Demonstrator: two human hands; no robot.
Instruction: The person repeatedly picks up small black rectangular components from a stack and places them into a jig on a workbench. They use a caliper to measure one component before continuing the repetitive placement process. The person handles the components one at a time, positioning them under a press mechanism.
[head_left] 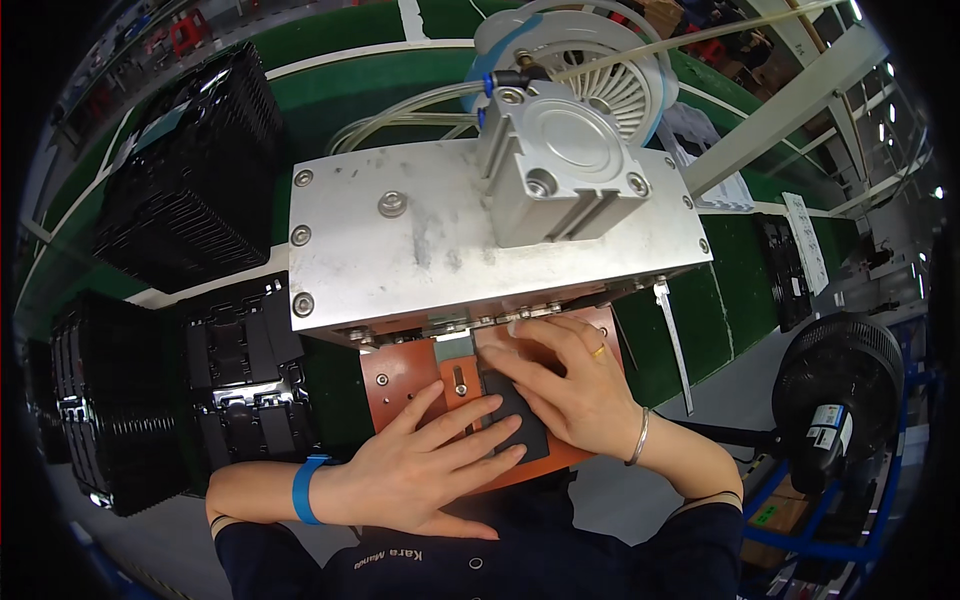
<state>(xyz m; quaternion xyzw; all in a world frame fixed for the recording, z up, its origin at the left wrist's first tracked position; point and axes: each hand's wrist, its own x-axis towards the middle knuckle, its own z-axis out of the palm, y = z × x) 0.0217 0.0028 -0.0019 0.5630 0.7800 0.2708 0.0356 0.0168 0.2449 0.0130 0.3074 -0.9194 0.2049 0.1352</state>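
Note:
My left hand (425, 470) lies palm down with its fingers spread, the fingertips on a flat dark grey piece (527, 432). That piece rests on an orange fixture plate (400, 362) with a slotted orange block (461, 385) beside it. On the piece's other side is my right hand (580, 385), fingers bent and apart. Its fingertips reach to the lower front edge of a silver metal press housing (450, 230); what they touch there is partly hidden. I see nothing held in either hand.
A square pneumatic cylinder (570, 160) with hoses tops the housing. Black ribbed parts stand stacked (190, 170) at the left, with more black parts (250, 380) nearer. Behind is a white fan (620, 90); at the right, a black cylindrical device (835, 390) on an arm.

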